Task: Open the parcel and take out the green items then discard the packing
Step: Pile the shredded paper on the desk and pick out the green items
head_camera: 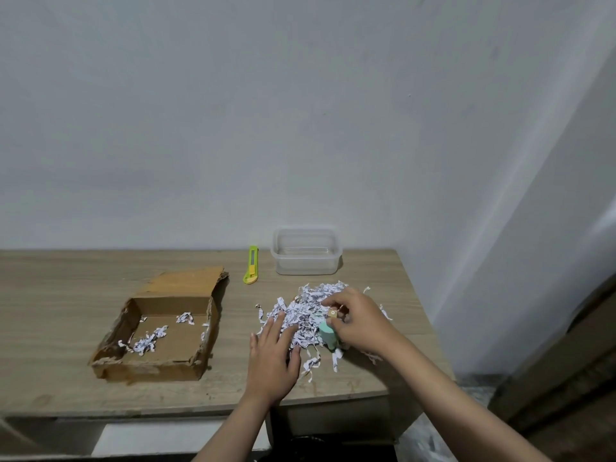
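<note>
The opened cardboard parcel (156,358) lies on the left of the wooden table, with a few shreds of paper left inside. A heap of white shredded paper packing (306,308) is spread on the table to its right. My left hand (275,355) rests flat, fingers apart, on the heap's near left edge. My right hand (358,320) is at the heap's right side, its fingers closed around a pale green cylindrical item (327,335) with a tan end. The rest of the item is partly buried in the paper.
A clear plastic container (306,253), with nothing in it, stands at the back of the table by the wall. A yellow-green utility knife (251,265) lies left of it. The table's right edge (430,331) is close to my right arm.
</note>
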